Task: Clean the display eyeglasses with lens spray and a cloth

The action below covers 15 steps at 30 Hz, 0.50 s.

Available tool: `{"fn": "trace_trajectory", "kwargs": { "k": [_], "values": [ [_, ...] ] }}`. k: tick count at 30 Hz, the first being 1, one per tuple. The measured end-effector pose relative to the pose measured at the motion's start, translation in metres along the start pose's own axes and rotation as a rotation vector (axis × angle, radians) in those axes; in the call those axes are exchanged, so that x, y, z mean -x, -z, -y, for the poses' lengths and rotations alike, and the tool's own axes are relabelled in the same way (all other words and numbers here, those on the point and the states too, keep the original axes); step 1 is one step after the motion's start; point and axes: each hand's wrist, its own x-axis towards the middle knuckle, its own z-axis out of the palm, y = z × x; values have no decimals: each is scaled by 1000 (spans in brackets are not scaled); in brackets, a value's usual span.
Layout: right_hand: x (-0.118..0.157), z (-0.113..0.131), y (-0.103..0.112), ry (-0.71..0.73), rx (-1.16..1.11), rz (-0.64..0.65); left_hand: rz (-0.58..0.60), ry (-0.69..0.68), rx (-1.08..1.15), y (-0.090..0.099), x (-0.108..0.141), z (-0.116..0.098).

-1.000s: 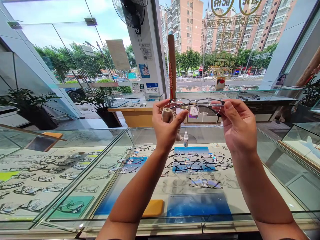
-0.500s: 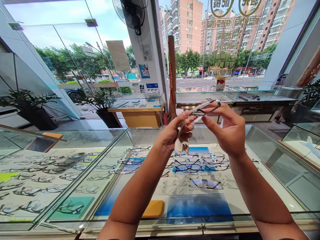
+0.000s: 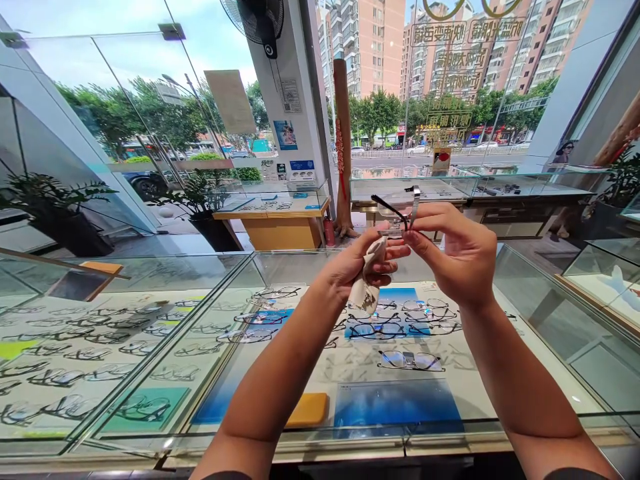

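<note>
Above the glass display case, a pair of eyeglasses [image 3: 393, 209] with dark temple tips is held up between both hands. My right hand [image 3: 456, 259] pinches the frame at its right side between thumb and fingers. My left hand [image 3: 353, 263] is closed on a pale cleaning cloth [image 3: 366, 290], which hangs down from the fingers. Its thumb and fingertips also meet the left, lower part of the eyeglasses. Fingers partly hide the lenses. Below the hands, inside the case, lie rows of other eyeglasses [image 3: 377, 331].
The glass display case [image 3: 295, 445] spans the foreground, with an orange-yellow case [image 3: 308, 409] and a blue sheet [image 3: 397, 408] under its top. Another glass case [image 3: 100, 293] full of eyeglasses adjoins on the left. Farther off stand a wooden counter [image 3: 283, 235] and a wooden post [image 3: 343, 147].
The eyeglasses have turned, so a dark temple now points up to the left. My left hand has dropped slightly, and the cloth hangs lower and shows more.
</note>
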Motion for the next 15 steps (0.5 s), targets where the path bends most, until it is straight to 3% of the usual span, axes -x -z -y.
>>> {"fn": "trace_trajectory", "kwargs": {
  "k": [4, 10, 15],
  "values": [
    [-2, 0, 5, -20, 68, -53, -80, -89, -229, -2, 1, 1],
    [-12, 2, 32, 52, 122, -128, -422, -507, -873, 3, 13, -12],
    [-18, 7, 64, -71, 292, -23, -394, -587, -1194, -3, 34, -27]
  ]
}}
